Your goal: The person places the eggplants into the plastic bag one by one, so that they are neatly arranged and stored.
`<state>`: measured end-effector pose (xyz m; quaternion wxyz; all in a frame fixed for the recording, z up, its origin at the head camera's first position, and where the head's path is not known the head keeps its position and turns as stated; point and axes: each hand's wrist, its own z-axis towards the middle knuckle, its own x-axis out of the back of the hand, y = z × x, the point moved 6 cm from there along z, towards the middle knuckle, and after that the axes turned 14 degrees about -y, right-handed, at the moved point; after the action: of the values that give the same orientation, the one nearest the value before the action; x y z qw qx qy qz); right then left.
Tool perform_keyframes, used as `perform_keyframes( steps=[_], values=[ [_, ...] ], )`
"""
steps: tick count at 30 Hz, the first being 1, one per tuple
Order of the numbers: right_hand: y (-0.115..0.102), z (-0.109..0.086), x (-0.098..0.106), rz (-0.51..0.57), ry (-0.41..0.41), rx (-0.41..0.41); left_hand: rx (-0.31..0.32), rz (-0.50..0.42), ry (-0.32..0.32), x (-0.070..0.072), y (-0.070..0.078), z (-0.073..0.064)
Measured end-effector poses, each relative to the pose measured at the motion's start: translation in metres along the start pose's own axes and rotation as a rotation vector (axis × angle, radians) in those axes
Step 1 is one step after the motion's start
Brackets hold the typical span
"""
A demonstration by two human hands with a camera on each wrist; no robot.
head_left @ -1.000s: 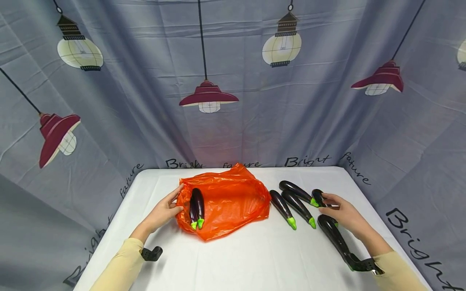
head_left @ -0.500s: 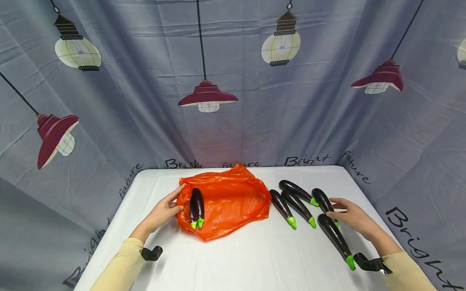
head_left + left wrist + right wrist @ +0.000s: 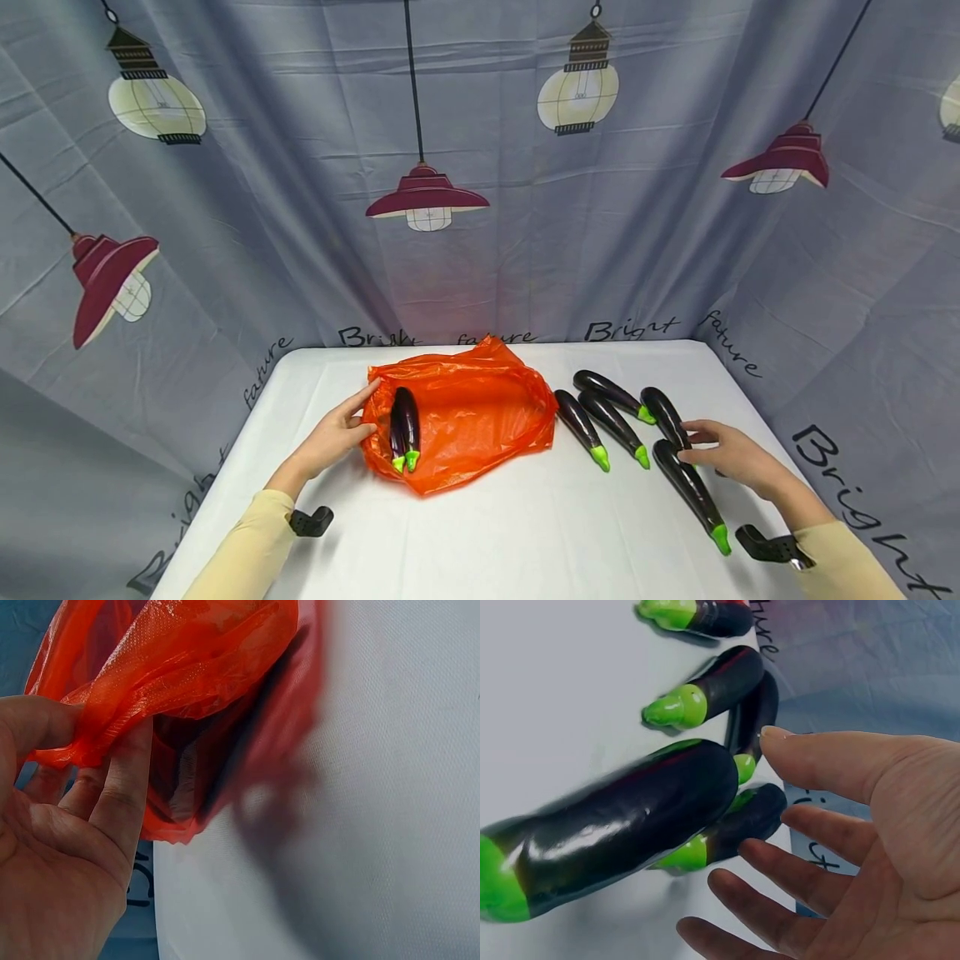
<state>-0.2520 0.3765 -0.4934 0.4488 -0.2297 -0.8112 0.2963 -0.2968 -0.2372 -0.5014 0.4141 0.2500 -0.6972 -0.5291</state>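
Note:
My left hand [image 3: 330, 437] pinches the mouth of an orange-red plastic bag [image 3: 480, 417] between thumb and fingers, as the left wrist view shows up close. Two dark eggplants [image 3: 407, 417] with green stem ends show at the bag's left side. On the right, my right hand [image 3: 731, 458] hovers with spread fingers beside two more: a front eggplant [image 3: 686, 487], large in the right wrist view, and one behind it, an eggplant [image 3: 662, 410] whose green end lies near the fingertips. Nothing is gripped in that hand; its thumb [image 3: 817, 761] and fingers stand apart.
Between the bag and my right hand lie three other eggplants, among them the back eggplant [image 3: 607, 392] and the left eggplant [image 3: 581, 429] close to the bag's edge. All rest on a white-covered table [image 3: 480, 550]. A grey curtain [image 3: 480, 275] printed with lamps hangs behind.
My right hand has drawn back from over the rear right eggplant, toward the person and slightly right. The eggplants keep their places. My left hand stays on the bag.

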Motion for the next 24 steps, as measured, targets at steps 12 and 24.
perform_keyframes(
  steps=[12, 24],
  values=[
    [0.012, -0.004, -0.005, 0.058, -0.026, -0.035, -0.002, 0.012, -0.003, 0.0, 0.0, 0.0],
    [0.018, -0.012, -0.015, 0.127, -0.05, -0.058, 0.009, 0.009, -0.002, 0.0, 0.001, -0.002]
  ],
)
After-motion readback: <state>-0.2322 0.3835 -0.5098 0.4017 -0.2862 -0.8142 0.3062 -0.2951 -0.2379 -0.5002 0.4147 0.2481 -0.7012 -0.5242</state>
